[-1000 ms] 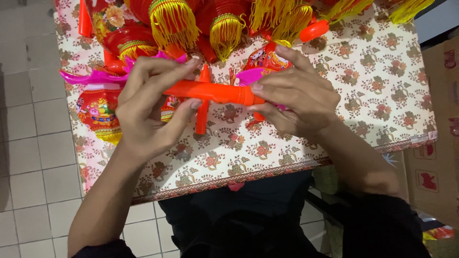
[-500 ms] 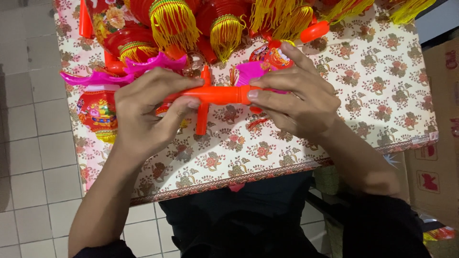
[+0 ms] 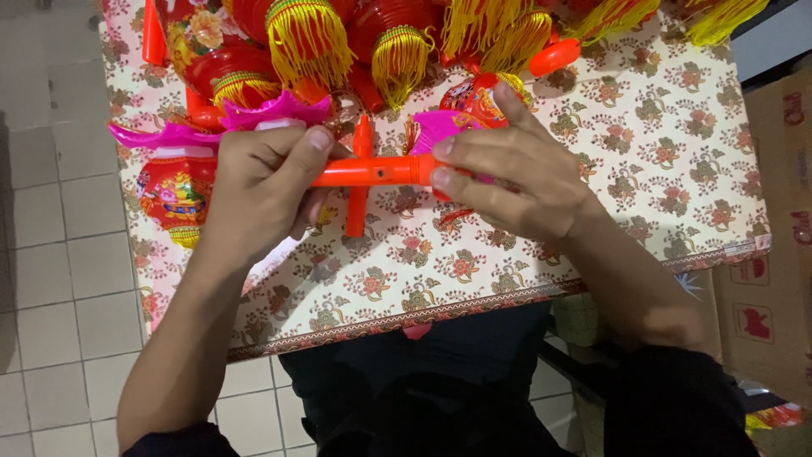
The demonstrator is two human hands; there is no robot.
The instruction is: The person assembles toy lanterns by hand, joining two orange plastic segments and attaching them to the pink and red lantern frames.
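Both my hands hold one orange plastic rod (image 3: 372, 172) level above the table. My left hand (image 3: 258, 190) is closed around its left end, and my right hand (image 3: 507, 173) pinches its right end with fingers and thumb. A second orange stick (image 3: 359, 182) lies under the rod, pointing away from me. Pink plastic pieces (image 3: 254, 114) lie just beyond my left hand, and another pink piece (image 3: 436, 127) shows behind my right fingers.
A floral cloth (image 3: 474, 271) covers the table. Several red lanterns with yellow tassels (image 3: 309, 38) crowd the far edge, and a small red lantern (image 3: 173, 193) lies at the left edge. Tiled floor (image 3: 51, 271) is on the left, cardboard boxes (image 3: 770, 279) on the right.
My hands and the orange rod have shifted slightly away from me. The left hand has closed more tightly over the rod's left end. The right hand keeps its pinch.
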